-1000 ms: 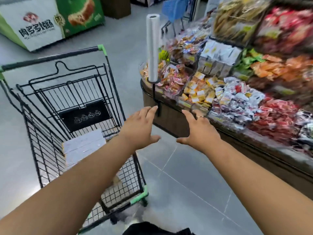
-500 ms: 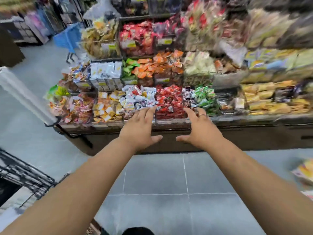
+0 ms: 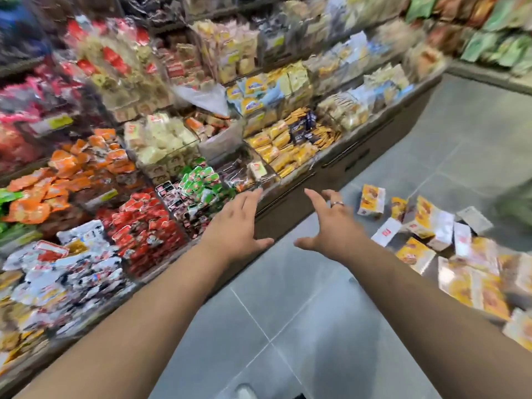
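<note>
Packets (image 3: pixel 200 180) in green wrap lie in a clear bin (image 3: pixel 260 168) at the front of the counter (image 3: pixel 290 207), just beyond the fingertips of the left hand (image 3: pixel 236 226). Both hands hover and hold nothing: the grip of the left hand and of the right hand (image 3: pixel 331 226) is released, fingers spread. I judge the packets light, soft and a little slippery, so a pinch at the sealed edge should hold one. The bin walls are edges to lift over. The floor (image 3: pixel 288 326) gives open room, but yellow boxes (image 3: pixel 426 223) lie scattered on it near the right hand.
</note>
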`<state>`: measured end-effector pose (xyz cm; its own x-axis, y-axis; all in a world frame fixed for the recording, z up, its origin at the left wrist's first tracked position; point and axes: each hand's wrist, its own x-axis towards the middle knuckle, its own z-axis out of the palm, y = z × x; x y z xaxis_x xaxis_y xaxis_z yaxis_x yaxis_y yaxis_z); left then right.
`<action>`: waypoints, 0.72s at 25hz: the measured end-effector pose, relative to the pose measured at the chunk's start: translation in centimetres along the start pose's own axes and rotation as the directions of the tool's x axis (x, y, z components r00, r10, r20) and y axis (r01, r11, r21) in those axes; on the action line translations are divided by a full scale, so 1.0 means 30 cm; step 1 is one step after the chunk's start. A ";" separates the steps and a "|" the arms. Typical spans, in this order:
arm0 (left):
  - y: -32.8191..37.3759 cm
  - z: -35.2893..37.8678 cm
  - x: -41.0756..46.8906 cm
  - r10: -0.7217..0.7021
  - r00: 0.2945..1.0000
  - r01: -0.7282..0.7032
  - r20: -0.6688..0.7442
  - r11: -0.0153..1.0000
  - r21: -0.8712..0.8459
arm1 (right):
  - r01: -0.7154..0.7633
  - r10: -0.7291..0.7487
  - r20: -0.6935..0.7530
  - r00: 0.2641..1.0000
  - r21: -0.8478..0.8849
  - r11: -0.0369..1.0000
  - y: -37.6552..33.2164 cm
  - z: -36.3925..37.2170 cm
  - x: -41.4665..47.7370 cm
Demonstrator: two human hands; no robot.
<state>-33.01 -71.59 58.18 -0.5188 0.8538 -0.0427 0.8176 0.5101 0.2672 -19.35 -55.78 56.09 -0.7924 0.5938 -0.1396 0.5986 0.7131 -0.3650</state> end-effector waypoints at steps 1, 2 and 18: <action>0.029 0.007 0.072 0.061 0.998 -0.061 0.018 0.998 -0.011 | -0.055 0.055 -0.025 0.998 0.011 0.998 0.046 -0.011 0.009; 0.061 0.017 0.140 0.121 0.992 -0.120 0.037 0.993 -0.019 | -0.111 0.112 -0.044 0.993 0.029 0.993 0.091 -0.017 0.015; 0.777 0.450 0.907 0.460 0.863 -0.457 0.207 0.887 -0.066 | -0.497 0.506 -0.067 0.860 0.109 0.861 0.995 -0.144 0.192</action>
<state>-24.70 -35.07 50.25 -0.0202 0.9933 -0.1135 0.9458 0.0558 0.3200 -5.54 -29.46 48.38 -0.3711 0.8963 -0.2427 0.8965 0.2777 -0.3453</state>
